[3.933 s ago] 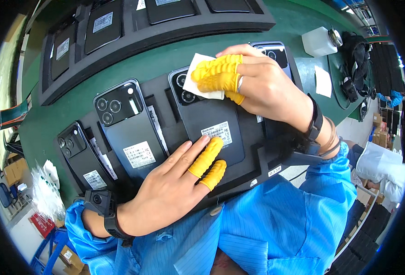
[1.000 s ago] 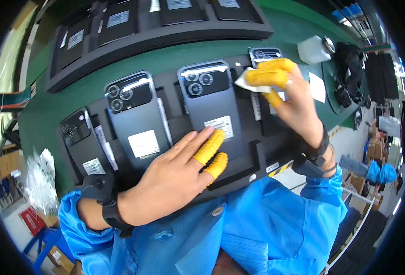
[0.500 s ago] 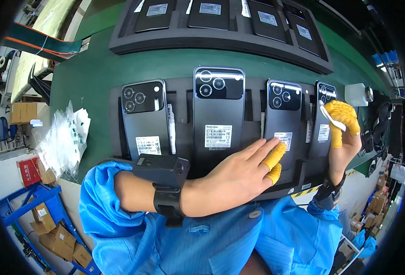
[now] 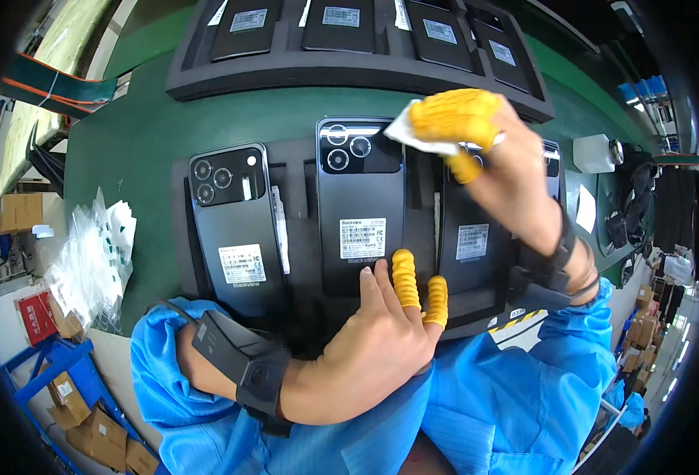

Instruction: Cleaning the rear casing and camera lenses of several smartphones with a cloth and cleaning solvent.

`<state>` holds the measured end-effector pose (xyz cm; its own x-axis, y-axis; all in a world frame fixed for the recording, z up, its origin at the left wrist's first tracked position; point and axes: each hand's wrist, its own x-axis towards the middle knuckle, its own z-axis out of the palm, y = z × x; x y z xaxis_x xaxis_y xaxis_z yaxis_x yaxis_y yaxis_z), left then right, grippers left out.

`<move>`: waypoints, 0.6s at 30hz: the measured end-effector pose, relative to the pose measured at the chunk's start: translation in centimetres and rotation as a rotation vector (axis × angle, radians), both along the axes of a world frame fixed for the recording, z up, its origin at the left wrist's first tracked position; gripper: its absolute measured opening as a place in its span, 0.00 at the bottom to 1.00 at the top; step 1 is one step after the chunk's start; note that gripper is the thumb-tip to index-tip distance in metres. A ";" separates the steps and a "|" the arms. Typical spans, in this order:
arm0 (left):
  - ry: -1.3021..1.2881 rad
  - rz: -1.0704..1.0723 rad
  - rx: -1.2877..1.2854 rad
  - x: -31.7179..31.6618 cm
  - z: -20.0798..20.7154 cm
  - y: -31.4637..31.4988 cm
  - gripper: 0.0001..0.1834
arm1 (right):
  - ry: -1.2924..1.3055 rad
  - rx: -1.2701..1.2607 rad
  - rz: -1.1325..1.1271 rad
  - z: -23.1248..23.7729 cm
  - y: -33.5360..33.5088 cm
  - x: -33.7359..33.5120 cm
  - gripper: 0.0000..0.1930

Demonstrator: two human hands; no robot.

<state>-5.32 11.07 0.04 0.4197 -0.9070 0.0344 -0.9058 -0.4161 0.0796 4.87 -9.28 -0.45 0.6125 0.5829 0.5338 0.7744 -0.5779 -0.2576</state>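
Observation:
A black foam tray (image 4: 302, 237) on the green belt holds several dark phones lying face down. My right hand (image 4: 496, 170), with yellow finger cots, pinches a small white wipe (image 4: 413, 133) at the top right corner of the middle phone (image 4: 361, 202), over the camera end of the neighbouring phone (image 4: 464, 237). My left hand (image 4: 373, 348) lies flat at the tray's near edge, two yellow-capped fingers resting by the middle phone's lower end. It holds nothing. A black band sits on each wrist. Another phone (image 4: 235, 226) lies to the left.
A second black tray (image 4: 286, 71) of phones lies further back on the belt. A heap of clear plastic bags (image 4: 96, 253) sits at the left. A white dispenser bottle (image 4: 595, 152) stands at the right. Cardboard boxes (image 4: 104, 443) are on the floor below left.
My right hand with the wipe has moved left, from the far right phone to the gap between the middle and right phones. My left hand stays on the tray's near edge.

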 end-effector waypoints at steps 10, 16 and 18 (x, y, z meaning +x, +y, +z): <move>-0.010 0.033 -0.009 -0.3 -0.3 -0.3 0.24 | 0.127 -0.137 0.084 -1.9 1.1 -5.3 0.21; -0.015 0.008 -0.007 -0.5 -0.5 -0.2 0.23 | -0.018 -0.066 0.114 -1.2 0.9 -2.4 0.17; -0.007 -0.004 -0.004 -0.3 -0.3 -0.2 0.22 | -0.081 -0.067 0.170 -1.4 2.3 -1.6 0.15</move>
<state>-5.66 10.85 -0.28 0.4158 -0.9086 0.0404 -0.9080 -0.4122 0.0749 3.30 -6.99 -1.84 0.4590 0.7102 0.5338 0.8789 -0.4510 -0.1556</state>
